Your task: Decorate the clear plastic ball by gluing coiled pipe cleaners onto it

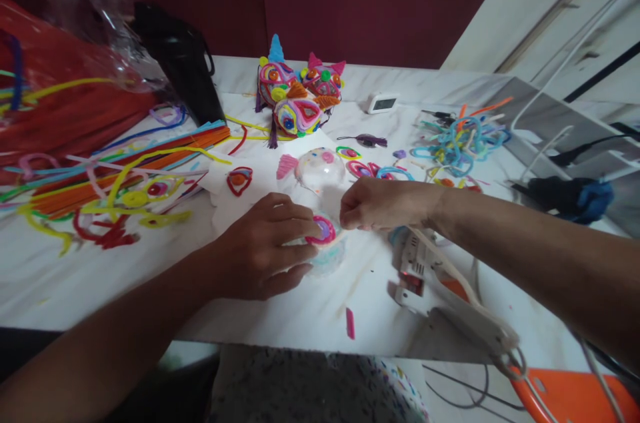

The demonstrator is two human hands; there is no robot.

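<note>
My left hand [273, 246] steadies a clear plastic ball [327, 262] on the white tabletop, its fingers curved against the near-left side. On the ball is a coiled disc [323, 230] of pink and purple fuzzy pipe cleaner, partly under my fingertips. My right hand [367, 203] is closed in a pinch just right of the disc; a thin pale strand shows below its fingers, but what it grips is hidden. Behind the hands sits another clear ball [320, 170] with a pink fin-like piece. A red and orange eye-shaped coil [240, 180] lies to the left.
A white glue gun [414, 266] lies right of my hands beneath my right forearm. Several colourful fish-like ornaments [300, 116] stand behind, near a black bottle [177, 63] and a small white display [383, 103]. Pipe cleaners [165, 150] are heaped left, blue scraps [463, 140] right.
</note>
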